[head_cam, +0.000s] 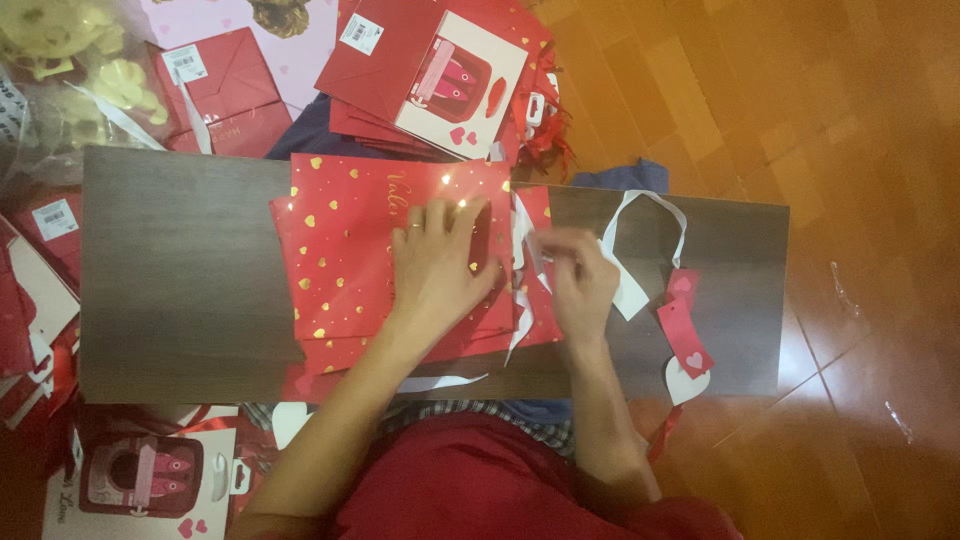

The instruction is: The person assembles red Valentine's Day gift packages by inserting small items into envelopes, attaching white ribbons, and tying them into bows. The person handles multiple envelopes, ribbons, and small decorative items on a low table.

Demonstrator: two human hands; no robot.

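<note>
The left hand [437, 262] presses spread fingers flat on the red heart-dotted bag [345, 255]; at 3 o'clock, the right hand [582, 282] fingers pinch its white ribbon [628, 290].

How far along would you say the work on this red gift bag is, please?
Done: flat red bags lie stacked at the top. In hand: the left hand presses the red gift bag flat while the right hand works the white ribbon handle at its mouth. Left: more bags wait at the left edge.

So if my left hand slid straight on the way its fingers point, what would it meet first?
The left hand lies flat on the red paper gift bag with gold hearts, fingers pointing up-frame. Past the bag's top edge, it would probably meet the stack of red bags beyond the dark wooden board.
</note>
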